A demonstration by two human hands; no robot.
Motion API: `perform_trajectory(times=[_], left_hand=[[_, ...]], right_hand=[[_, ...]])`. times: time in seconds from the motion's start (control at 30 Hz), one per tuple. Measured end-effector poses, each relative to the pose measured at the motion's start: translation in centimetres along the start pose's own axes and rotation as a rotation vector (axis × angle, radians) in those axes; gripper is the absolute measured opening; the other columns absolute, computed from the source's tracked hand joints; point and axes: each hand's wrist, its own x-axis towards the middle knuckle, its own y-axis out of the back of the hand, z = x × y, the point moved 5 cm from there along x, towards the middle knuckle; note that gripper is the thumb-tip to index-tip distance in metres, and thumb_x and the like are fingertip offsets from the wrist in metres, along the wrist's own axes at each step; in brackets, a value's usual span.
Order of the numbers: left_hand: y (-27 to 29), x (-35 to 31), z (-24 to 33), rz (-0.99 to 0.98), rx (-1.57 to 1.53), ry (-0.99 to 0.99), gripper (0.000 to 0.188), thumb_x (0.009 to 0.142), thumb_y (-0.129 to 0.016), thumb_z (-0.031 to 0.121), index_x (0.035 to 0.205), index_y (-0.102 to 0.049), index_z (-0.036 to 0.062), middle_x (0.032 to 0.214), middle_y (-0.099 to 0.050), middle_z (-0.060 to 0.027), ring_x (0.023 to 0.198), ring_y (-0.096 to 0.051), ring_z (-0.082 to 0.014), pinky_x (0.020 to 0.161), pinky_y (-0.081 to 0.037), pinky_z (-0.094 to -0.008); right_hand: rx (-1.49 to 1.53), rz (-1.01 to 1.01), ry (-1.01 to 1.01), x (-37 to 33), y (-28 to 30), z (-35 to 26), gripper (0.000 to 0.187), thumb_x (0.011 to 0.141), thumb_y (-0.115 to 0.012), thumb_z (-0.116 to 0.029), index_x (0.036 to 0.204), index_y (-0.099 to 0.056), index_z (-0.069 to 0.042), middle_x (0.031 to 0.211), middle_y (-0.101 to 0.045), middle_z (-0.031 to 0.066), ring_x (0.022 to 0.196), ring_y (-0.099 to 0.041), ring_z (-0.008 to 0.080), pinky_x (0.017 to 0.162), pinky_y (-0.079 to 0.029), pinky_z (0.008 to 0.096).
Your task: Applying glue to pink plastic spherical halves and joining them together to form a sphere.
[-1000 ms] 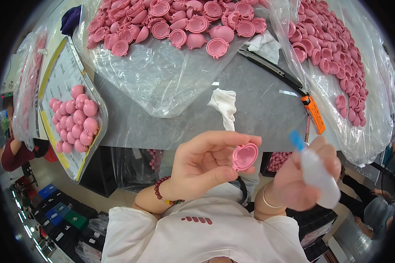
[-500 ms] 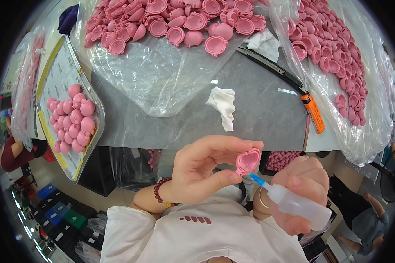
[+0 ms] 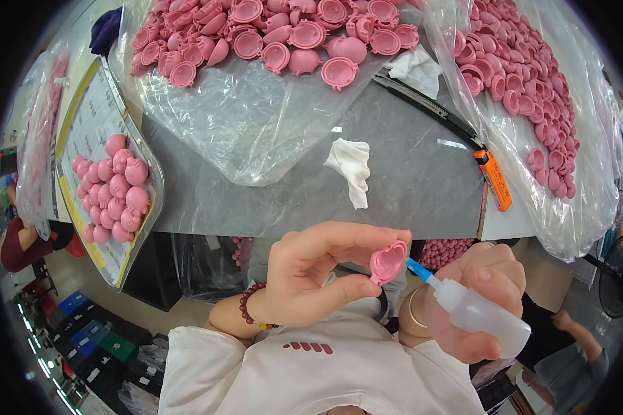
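Note:
Between the thumb and fingers of my left hand (image 3: 318,273) is a small pink half-shell (image 3: 387,263), its hollow side facing up toward me. My right hand (image 3: 488,290) is wrapped round a translucent white squeeze bottle (image 3: 483,319), which tilts up to the left. The bottle's blue nozzle tip (image 3: 418,268) is right by the shell's right rim; whether they touch I cannot tell. Both hands are in front of the near table edge, above my lap. A crumpled white tissue (image 3: 351,169) lies on the grey table beyond them.
Many pink half-shells (image 3: 304,33) lie on clear plastic at the back, with another heap (image 3: 526,97) at the right. Closed pink balls (image 3: 118,190) sit on a tray (image 3: 156,197) at the left. A black-and-orange cutter (image 3: 491,180) lies right of the tissue. Another person's arm (image 3: 581,332) shows lower right.
The nozzle has shifted from the shell's lower edge to its right rim, the bottle moving slightly right. The shell has turned and dropped slightly in my left fingers.

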Motion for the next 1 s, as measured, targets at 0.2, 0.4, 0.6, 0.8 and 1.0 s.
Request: perform_trajectory(times=[0.2,0.4,0.6,0.8,1.0], left_hand=[[0.2,-0.1,0.4,0.063,0.028,-0.033,0.038,0.072,-0.062,-0.003,0.103,-0.041,-0.0043,0.108,-0.046,-0.0343,0.094,-0.057,-0.0294,0.080,-0.047,-0.0360],[0.9,-0.8,0.3,0.188,0.054,-0.162,0.035,0.070,-0.058,-0.013,0.103,-0.046,-0.0088,0.107,-0.051,-0.0254,0.106,-0.049,-0.0304,0.083,-0.046,-0.0334],[0.4,0.2,0.0,0.106,-0.105,0.045,0.044,0.075,-0.063,0.008,0.109,-0.036,-0.0011,0.112,-0.046,-0.0301,0.087,-0.059,-0.0271,0.076,-0.049,-0.0347],[-0.5,0.5,-1.9,0.086,-0.624,0.345,0.052,0.075,-0.064,0.018,0.115,-0.033,0.0046,0.111,-0.050,-0.0252,0.082,-0.060,-0.0293,0.066,-0.050,-0.0329],[-0.1,-0.2,-1.8,-0.078,-0.779,0.163,0.041,0.080,-0.056,0.008,0.114,-0.035,-0.0005,0.111,-0.048,-0.0277,0.097,-0.054,-0.0253,0.083,-0.044,-0.0346]], right_hand=[[-0.081,0.034,0.001,-0.6,0.8,-0.1,0.059,0.083,-0.036,-0.047,0.085,-0.055,0.008,0.059,-0.040,0.0048,0.046,-0.032,0.0116,0.039,-0.019,0.0241],[0.055,-0.127,-0.053,-0.9,-0.7,-0.2,0.058,0.083,-0.037,-0.048,0.087,-0.054,0.007,0.064,-0.040,0.0065,0.048,-0.034,0.0124,0.040,-0.021,0.0242],[-0.207,0.311,-0.305,-0.6,1.8,3.6,0.039,0.082,-0.049,-0.027,0.102,-0.048,0.007,0.092,-0.054,0.0188,0.073,-0.051,0.0183,0.062,-0.039,0.0243],[-0.297,-0.048,-0.528,0.3,0.0,7.4,0.034,0.067,-0.063,0.000,0.098,-0.049,0.002,0.097,-0.059,0.0130,0.082,-0.054,0.0148,0.064,-0.042,0.0237],[-0.532,0.185,-0.273,1.3,3.5,5.2,0.036,0.066,-0.064,0.000,0.100,-0.051,-0.001,0.098,-0.056,0.0099,0.085,-0.052,0.0165,0.064,-0.041,0.0239]])
